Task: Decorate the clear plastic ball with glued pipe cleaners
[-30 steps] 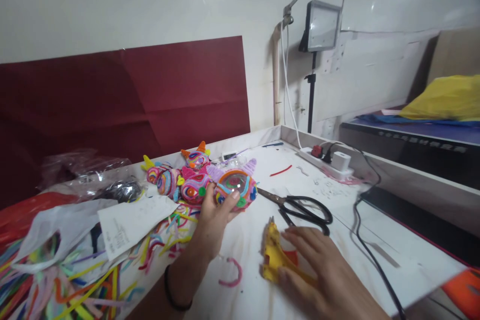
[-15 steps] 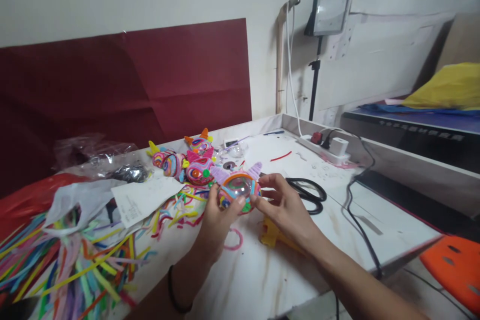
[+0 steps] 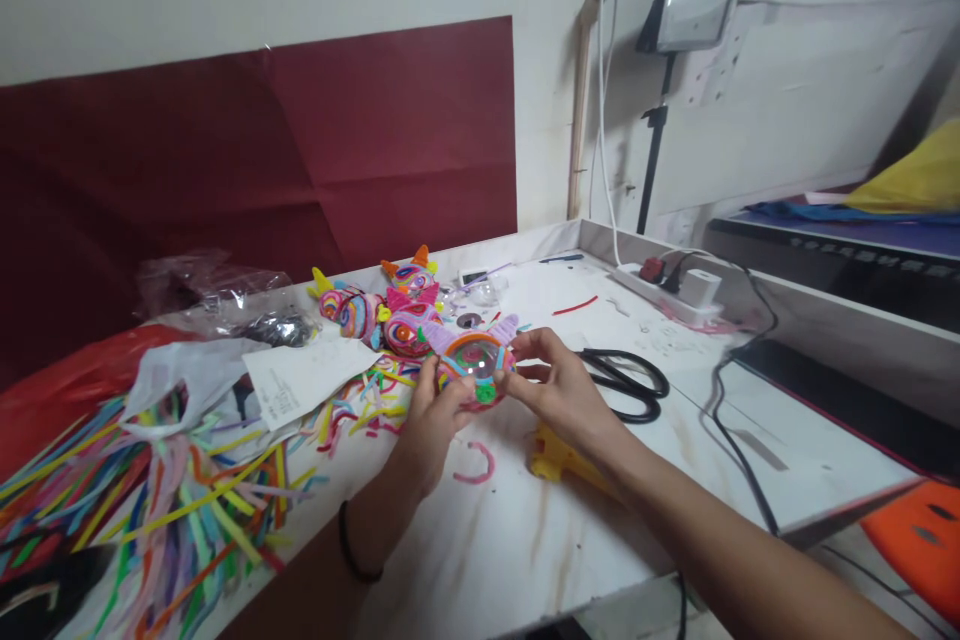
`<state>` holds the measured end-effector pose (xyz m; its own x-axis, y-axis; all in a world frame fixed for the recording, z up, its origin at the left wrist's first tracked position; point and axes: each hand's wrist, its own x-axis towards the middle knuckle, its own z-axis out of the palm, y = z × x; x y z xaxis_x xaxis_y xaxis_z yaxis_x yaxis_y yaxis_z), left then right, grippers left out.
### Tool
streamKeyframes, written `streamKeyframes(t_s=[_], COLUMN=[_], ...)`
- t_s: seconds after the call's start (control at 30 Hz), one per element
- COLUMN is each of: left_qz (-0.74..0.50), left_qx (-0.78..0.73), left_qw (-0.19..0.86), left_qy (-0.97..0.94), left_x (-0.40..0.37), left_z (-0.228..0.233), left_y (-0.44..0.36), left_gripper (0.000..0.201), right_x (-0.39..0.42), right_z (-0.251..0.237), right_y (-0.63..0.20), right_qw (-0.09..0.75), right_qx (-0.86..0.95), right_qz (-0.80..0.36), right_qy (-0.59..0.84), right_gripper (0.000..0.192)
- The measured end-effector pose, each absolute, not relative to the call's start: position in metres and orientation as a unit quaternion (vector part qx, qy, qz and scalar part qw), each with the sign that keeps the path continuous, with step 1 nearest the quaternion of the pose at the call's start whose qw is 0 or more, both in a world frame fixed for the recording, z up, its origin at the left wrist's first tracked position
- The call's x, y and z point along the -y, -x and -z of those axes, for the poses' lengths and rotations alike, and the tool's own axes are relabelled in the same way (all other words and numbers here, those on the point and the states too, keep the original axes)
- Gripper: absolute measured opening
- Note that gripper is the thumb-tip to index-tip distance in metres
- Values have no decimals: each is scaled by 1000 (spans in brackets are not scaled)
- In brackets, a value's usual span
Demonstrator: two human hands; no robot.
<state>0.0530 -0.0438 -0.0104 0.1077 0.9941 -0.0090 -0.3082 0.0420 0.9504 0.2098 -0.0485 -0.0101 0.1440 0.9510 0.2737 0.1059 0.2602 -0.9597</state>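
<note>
1. So the fuzzy toy is right between the two hands, over the near middle of the table. Can't tell if it touches the tabletop. It's got a clear dome and lilac ears, and its longer way runs roughly side to side, one hand at each end.
2. Left hand has its left end pinched, thumb across the lower front. Right hand has its fingers curled in on the right edge, thumb nearest you. Neither's really nearer, both are on it.
3. Just below is a pink curl. Under the right forearm there's a yellow tool, with black scissors handles beyond.
4. Left side: more fuzzy toys, plus loads of fuzzy sticks.
5. Writing: the paper has faint marks, and the dark box has pale characters. Can't read either, and no brands I can make out.
</note>
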Motion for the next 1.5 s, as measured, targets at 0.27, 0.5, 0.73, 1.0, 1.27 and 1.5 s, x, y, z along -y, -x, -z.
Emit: streamKeyframes(t_s=[0.27,0.5,0.73,1.0,1.27,1.5], left_qz=[-550,-560,-567,-558,-535,-535], left_qx=[-407,-448,-439,-413,-441,-489], left_qw=[569,516,492,531,532,490], left_qy=[-456,-469,-494,-486,-486,-484], left_x=[21,7,3,23,42,43], left_z=[14,32,43,29,25,35], left_y=[-41,-33,-29,-39,-16,16], left_gripper=[50,56,51,68,62,46], right_x=[21,5,9,43,62,47], right_z=[10,21,22,11,20,41], right_y=[-201,-196,-196,-201,-176,-145], right_qw=[579,554,546,552,568,561], right_qx=[576,598,600,586,557,566], right_qz=[-352,-376,-380,-356,-357,-392], right_qy=[457,439,444,476,490,459], right_gripper=[36,38,39,41,45,42])
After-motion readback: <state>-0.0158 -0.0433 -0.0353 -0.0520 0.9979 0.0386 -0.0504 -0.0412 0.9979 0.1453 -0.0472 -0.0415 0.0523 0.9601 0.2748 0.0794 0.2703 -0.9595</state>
